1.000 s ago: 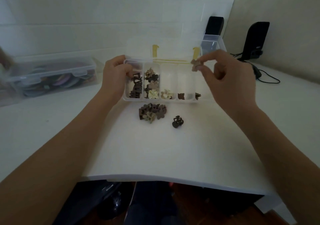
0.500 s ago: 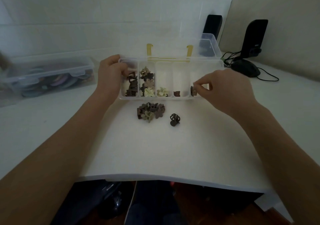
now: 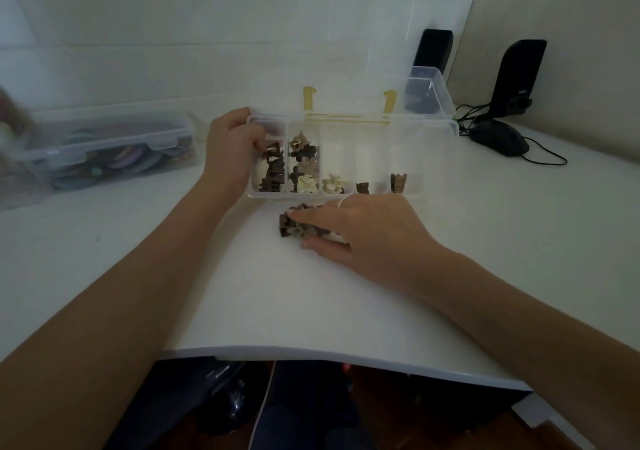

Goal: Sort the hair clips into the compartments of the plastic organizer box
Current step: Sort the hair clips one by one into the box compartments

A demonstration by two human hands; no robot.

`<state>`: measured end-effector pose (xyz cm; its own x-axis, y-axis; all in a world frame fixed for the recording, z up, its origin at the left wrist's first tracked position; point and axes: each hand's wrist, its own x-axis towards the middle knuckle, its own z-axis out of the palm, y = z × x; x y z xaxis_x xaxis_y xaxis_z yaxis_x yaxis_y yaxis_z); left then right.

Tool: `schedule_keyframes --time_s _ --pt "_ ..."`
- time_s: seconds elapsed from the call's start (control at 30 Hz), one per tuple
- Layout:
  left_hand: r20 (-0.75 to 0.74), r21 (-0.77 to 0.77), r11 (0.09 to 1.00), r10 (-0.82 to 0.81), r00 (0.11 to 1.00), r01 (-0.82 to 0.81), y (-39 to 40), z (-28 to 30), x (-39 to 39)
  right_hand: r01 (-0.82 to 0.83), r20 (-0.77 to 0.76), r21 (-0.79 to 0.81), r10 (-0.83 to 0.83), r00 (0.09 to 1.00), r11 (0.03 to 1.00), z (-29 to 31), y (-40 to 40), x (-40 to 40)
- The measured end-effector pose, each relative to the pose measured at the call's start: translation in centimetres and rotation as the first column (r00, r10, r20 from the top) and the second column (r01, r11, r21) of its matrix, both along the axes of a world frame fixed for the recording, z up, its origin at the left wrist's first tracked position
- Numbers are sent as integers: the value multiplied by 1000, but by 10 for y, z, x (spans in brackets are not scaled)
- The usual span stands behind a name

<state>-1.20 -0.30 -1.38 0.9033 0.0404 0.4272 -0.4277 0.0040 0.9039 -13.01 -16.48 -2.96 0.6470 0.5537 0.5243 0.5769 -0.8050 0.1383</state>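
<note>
The clear plastic organizer box (image 3: 440,127) stands open on the white table, its lid up with two yellow latches. My left hand (image 3: 231,148) grips its left end. Brown clips fill the leftmost compartment, flower clips (image 3: 304,162) the second, a cream flower clip (image 3: 334,183) the third, a dark clip (image 3: 362,187) the fourth, and a brown clip (image 3: 398,182) the rightmost. My right hand (image 3: 360,233) lies over the loose pile of hair clips (image 3: 294,225) in front of the box, fingers and thumb around some of them. The pile's right part is hidden.
A clear lidded bin (image 3: 104,148) with coloured items sits at the left. Behind the organizer stands another clear container (image 3: 429,93). A black mouse (image 3: 500,141) with its cable and two black speakers (image 3: 517,75) are at the back right. The table's front edge (image 3: 311,351) is near me.
My right hand left a brown clip in the rightmost compartment, then came down and left onto the loose pile. My left hand stayed on the box.
</note>
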Motion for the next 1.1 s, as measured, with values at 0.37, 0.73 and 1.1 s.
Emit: schedule_keyframes --time_s 0.37,0.73,1.1 --pt "27 1 1000 -11 1000 11 -2 0 -1 -33 -120 278 69 990 960 3 -2 1" --pt "13 -4 999 -35 999 35 -3 1 -3 -4 -172 395 79 982 919 9 -6 1" --pt "35 -16 997 -70 997 71 -6 3 -7 111 -1 404 -121 993 908 43 4 36"
